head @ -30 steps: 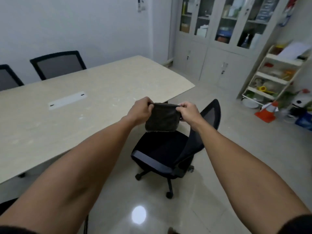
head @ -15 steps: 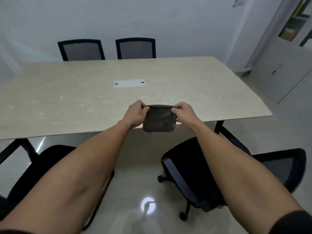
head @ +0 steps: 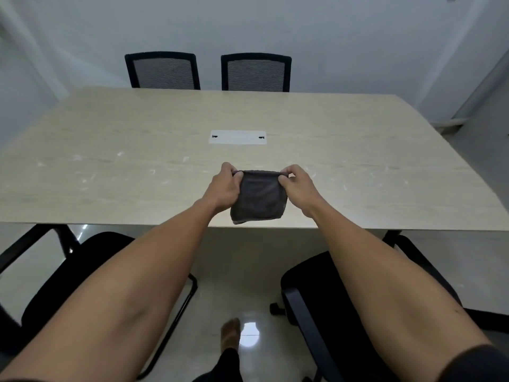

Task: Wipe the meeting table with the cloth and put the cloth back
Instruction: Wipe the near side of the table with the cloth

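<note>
Both hands are pinching the top edge of the dark cloth [head: 258, 198]: the left hand [head: 224, 187] is gripping its upper left corner between thumb and curled fingers, and the right hand [head: 297, 186] is gripping the upper right corner the same way. The cloth is hanging down from that stretched edge as a folded, roughly square piece, its top edge running left to right, parallel to the near edge of the meeting table [head: 110, 150]. It is hanging in front of the table's near edge; whether its lower hem is touching the tabletop cannot be told. A white cable cover plate [head: 237, 137] is lying flush in the middle of the tabletop, beyond the hands. Two mesh-backed chairs [head: 162, 70] are standing at the far side, and two black chairs [head: 316, 285] are flanking the person on the near side. Open tabletop is spreading to left and right of the cloth.
</note>
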